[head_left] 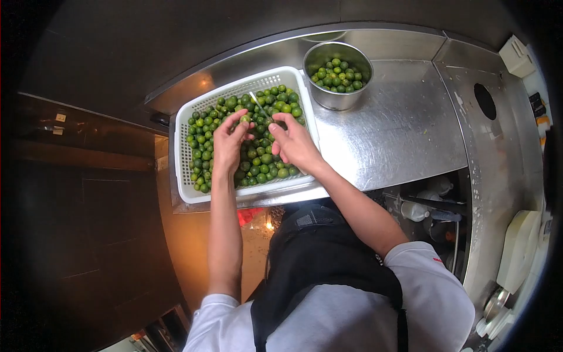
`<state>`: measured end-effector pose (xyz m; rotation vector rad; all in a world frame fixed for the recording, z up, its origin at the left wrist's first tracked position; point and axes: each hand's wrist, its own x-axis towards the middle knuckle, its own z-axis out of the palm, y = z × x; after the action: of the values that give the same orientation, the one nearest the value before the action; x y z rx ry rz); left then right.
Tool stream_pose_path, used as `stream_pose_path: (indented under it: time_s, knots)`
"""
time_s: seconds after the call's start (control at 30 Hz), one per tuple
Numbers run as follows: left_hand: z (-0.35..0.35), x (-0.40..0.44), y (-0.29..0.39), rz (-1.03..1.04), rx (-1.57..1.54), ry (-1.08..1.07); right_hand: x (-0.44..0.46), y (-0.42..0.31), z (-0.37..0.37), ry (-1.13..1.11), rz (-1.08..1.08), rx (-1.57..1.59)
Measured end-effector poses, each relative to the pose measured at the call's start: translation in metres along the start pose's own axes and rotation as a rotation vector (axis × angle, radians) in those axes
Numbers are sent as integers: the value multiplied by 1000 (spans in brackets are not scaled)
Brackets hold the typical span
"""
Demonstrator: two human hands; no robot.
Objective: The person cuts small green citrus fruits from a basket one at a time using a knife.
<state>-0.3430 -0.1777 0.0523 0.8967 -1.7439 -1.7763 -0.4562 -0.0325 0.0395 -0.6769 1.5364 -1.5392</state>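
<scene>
A white plastic basket [186,154] holds many small green limes [206,126]. Over it, my left hand [229,141] pinches one lime [245,119] between thumb and fingers. My right hand [291,141] is closed around a slim tool that looks like a small knife [257,102]; its pale, narrow length points up and to the left, close to the held lime. Its grip is mostly hidden by my fingers. Just right of the basket stands a round steel pot [340,101] with more limes [337,76] inside.
The basket and pot stand on a stainless steel counter [399,129] with a raised back edge. To the right, another steel surface has a dark oval hole [485,101]. Plastic bottles [414,211] sit on a shelf below. A white board-like item [519,251] stands at far right.
</scene>
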Motion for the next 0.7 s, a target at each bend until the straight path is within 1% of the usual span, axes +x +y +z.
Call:
stream_pose_path:
  time_s: [0.03, 0.1, 0.2, 0.23, 0.33, 0.43, 0.53, 0.63, 0.7]
  knots:
    - [4, -8, -2, 1, -108, -11, -1, 1, 1, 1, -55, -102]
    - [9, -21, -4, -36, -271, -10, -2, 4, 3, 16, -162, -180]
    - [10, -30, -16, -36, -280, 34, -4, 5, 7, -3, -272, -254]
    - [10, -34, -18, -29, -336, 33, -5, 3, 8, -18, -302, -272]
    - [7, -33, -23, 11, -351, 60, -11, -11, 8, -64, -325, -387]
    - [8, -34, -19, -17, -416, 94, -10, -9, 10, -69, -295, -452]
    - [5, -33, -25, 10, -382, 115, -8, -6, 12, -52, -310, -475]
    - [4, -35, -23, -11, -432, 102, -9, -8, 12, -74, -313, -494]
    - [4, -35, -24, -15, -420, 105, -6, 0, 14, -49, -341, -499]
